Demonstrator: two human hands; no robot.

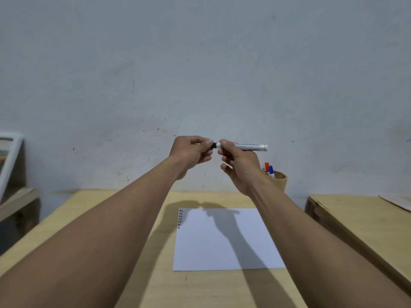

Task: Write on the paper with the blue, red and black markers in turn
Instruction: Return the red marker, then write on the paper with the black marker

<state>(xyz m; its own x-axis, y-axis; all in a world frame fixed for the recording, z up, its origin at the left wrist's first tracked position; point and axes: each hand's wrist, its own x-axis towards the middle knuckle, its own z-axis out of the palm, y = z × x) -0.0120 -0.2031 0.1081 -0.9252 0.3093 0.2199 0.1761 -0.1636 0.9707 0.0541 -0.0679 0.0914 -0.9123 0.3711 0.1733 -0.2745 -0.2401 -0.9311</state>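
Note:
Both hands are raised in front of the wall, well above the table. My right hand (239, 165) grips the white barrel of the black marker (246, 146), held level. My left hand (192, 153) pinches the marker's black cap (214, 145) at its left end; cap and barrel meet or nearly meet. On the wooden table (100, 218) lies the white paper (226, 241), with a short column of small red and dark marks at its top-left corner. The red marker (266, 166) and the blue marker (271, 170) stand in a tan cup (280, 181) behind my right wrist.
A second wooden table (360, 218) stands to the right across a narrow gap, with papers at its far right corner. A white frame (9, 161) leans on a low shelf at the left. A grey wall rises behind the tables.

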